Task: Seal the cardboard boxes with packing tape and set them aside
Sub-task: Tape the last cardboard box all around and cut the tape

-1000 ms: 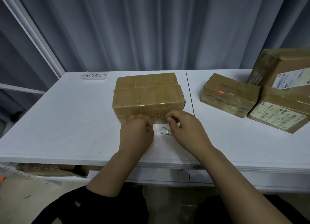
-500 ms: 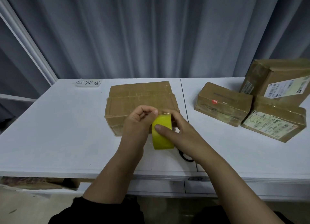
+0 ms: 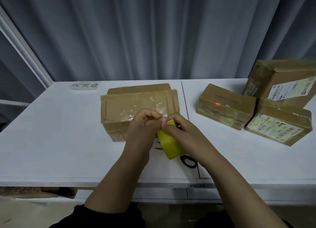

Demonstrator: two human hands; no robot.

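Change: both hands have come up off the tabletop with the roll since 1 second ago, when they were low at the box's near face; against half a second ago the roll sits lower and more tilted, and the left thumb and fingers have drawn back toward the box.
Left hand (image 3: 145, 123): curled, fingertips pinched narrow on a clear tape end at the top of the roll; held just in front of the box.
Right hand (image 3: 181, 130): wrapped over the roll from the right, holding it above the tabletop, index finger laid across its upper edge.
Roll (image 3: 170, 144): yellow packing tape, tilted, between the 2 hands, over the near middle of the tabletop.
Box (image 3: 136, 106): brown cardboard, flaps closed, at the middle of the tabletop nearer the far edge; glossy clear tape shows across its top. Whether the pinched end joins that tape, I cannot tell.
Scissors (image 3: 188, 160): black handle loops lying flat on the tabletop under the roll, blades mostly hidden.
Stack (image 3: 253, 104): 3 taped boxes at the right edge, touching one another; 1 leans across the back, 2 carry printed labels.
Note (image 3: 85, 85): white slip with handwriting, far left corner.
Tabletop (image 3: 59, 133): white, a seam running front to back just right of the box.
Curtain (image 3: 153, 31): grey folds behind the far edge.
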